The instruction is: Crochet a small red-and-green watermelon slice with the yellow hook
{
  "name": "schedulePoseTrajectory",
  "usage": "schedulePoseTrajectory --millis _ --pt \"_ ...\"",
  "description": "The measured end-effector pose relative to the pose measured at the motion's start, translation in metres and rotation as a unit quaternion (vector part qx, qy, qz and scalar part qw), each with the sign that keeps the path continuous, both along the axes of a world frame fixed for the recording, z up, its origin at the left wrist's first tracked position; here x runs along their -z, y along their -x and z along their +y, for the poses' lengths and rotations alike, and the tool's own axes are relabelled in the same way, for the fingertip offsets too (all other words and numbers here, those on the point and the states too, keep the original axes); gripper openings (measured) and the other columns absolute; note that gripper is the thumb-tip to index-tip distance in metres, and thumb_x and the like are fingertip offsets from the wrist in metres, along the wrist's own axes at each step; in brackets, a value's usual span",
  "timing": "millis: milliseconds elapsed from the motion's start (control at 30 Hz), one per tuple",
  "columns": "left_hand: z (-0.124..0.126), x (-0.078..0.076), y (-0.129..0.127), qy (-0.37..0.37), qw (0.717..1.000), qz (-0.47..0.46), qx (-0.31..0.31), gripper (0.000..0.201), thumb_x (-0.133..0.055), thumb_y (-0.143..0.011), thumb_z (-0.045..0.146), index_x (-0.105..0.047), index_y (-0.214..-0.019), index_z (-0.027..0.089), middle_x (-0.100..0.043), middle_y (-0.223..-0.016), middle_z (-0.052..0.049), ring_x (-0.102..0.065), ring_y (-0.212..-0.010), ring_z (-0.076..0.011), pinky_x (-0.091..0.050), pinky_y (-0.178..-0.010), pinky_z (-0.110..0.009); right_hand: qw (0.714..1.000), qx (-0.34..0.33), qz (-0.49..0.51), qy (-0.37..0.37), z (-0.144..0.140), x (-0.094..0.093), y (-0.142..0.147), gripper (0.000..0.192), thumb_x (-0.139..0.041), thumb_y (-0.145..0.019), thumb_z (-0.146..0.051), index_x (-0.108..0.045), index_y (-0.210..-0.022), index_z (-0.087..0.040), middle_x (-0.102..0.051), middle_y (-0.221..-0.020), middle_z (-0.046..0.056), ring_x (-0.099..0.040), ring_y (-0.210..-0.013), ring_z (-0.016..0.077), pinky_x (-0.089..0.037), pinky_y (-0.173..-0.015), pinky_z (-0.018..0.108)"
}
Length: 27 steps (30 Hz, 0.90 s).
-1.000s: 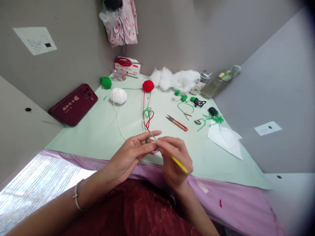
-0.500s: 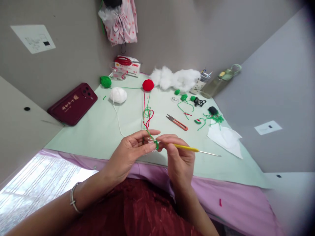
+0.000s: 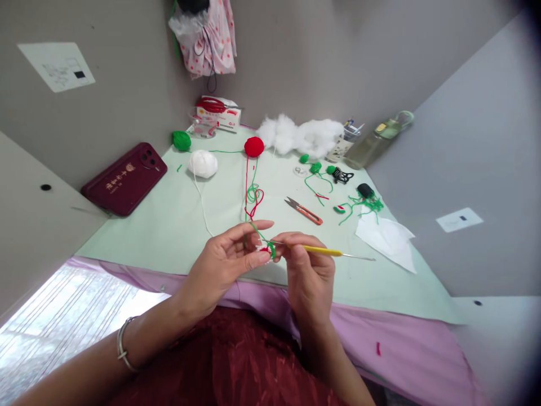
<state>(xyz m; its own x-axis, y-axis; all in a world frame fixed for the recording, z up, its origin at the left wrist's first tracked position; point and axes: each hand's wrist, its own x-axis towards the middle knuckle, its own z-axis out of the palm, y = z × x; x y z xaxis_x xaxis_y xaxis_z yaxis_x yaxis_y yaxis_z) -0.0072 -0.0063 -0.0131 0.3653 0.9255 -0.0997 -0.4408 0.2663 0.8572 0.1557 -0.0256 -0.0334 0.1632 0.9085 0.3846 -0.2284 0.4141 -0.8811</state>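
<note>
Pinched in my left hand [image 3: 226,254] is a small crochet piece [image 3: 266,248] in red, white and green. Green yarn [image 3: 257,230] runs over the left index finger down to it. My right hand [image 3: 310,270] grips a crochet hook [image 3: 323,250] by its yellow handle, and the hook's tip meets the green edge of the piece. The hook's other metal end sticks out to the right. Red and green strands lead away from the hands to a red yarn ball [image 3: 254,147] and loose loops; a white strand leads to a white yarn ball [image 3: 203,164].
Orange thread snips [image 3: 303,211] lie beyond my right hand. A dark red phone case [image 3: 124,179] leans at the left, near a green yarn ball [image 3: 181,141]. White stuffing [image 3: 300,136], a bottle [image 3: 378,141], green crocheted bits [image 3: 315,167] and white paper [image 3: 386,239] occupy the back and right.
The crochet piece has turned in my left fingers, so more of its red and white shows. The hook has shifted slightly, its tip drawn a little to the right, and the green yarn is stretched straighter.
</note>
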Motion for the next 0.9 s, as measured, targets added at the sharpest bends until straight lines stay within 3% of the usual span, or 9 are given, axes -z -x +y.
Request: schedulePoseTrajectory --millis 267,400,567,700,900 --pt "-0.002 -0.003 0.004 -0.02 0.999 0.023 0.015 0.031 -0.087 -0.088 0.028 -0.085 -0.118 0.034 -0.066 -0.088 0.003 -0.06 -0.087 -0.011 -0.051 -0.089 -0.023 0.999 -0.029 0.026 -0.011 0.002 -0.008 -0.005 0.016 -0.064 -0.104 -0.03 -0.077 -0.097 -0.023 -0.08 -0.09 0.003 -0.071 -0.071 0.0145 -0.061 -0.066 0.029" --pt "-0.002 -0.004 0.005 -0.025 0.999 0.033 0.01 0.03 -0.085 -0.089 0.031 -0.085 -0.119 0.032 -0.065 -0.085 0.002 -0.06 -0.085 -0.0135 -0.051 -0.086 -0.026 0.999 -0.034 -0.022 -0.03 -0.002 -0.009 -0.011 0.018 -0.058 -0.107 -0.028 -0.075 -0.101 -0.024 -0.08 -0.095 0.004 -0.072 -0.076 0.0159 -0.061 -0.071 0.033" --pt "-0.003 -0.004 0.006 -0.041 0.998 0.054 0.0 0.032 -0.087 -0.087 0.033 -0.084 -0.119 0.032 -0.066 -0.087 0.001 -0.061 -0.085 -0.0147 -0.052 -0.085 -0.027 0.992 0.013 -0.095 -0.08 -0.008 -0.01 -0.011 0.02 -0.055 -0.108 -0.022 -0.075 -0.106 -0.025 -0.078 -0.098 0.004 -0.071 -0.078 0.0165 -0.06 -0.073 0.035" --pt "-0.004 -0.006 0.006 -0.071 0.992 0.099 -0.023 0.031 -0.086 -0.088 0.031 -0.084 -0.119 0.029 -0.065 -0.086 0.001 -0.061 -0.085 -0.0148 -0.052 -0.085 -0.027 0.977 0.051 -0.171 -0.117 -0.011 -0.012 -0.01 0.023 -0.053 -0.107 -0.017 -0.075 -0.108 -0.025 -0.079 -0.098 0.005 -0.073 -0.084 0.019 -0.061 -0.075 0.037" --pt "-0.005 -0.007 0.003 -0.149 0.972 0.156 -0.092 0.029 -0.083 -0.088 0.023 -0.085 -0.117 0.028 -0.064 -0.088 0.0 -0.062 -0.087 -0.0153 -0.052 -0.09 -0.028 0.932 0.09 -0.299 -0.185 -0.016 -0.009 -0.011 0.027 -0.056 -0.105 -0.015 -0.073 -0.12 -0.029 -0.081 -0.102 0.006 -0.078 -0.097 0.0235 -0.065 -0.079 0.041"
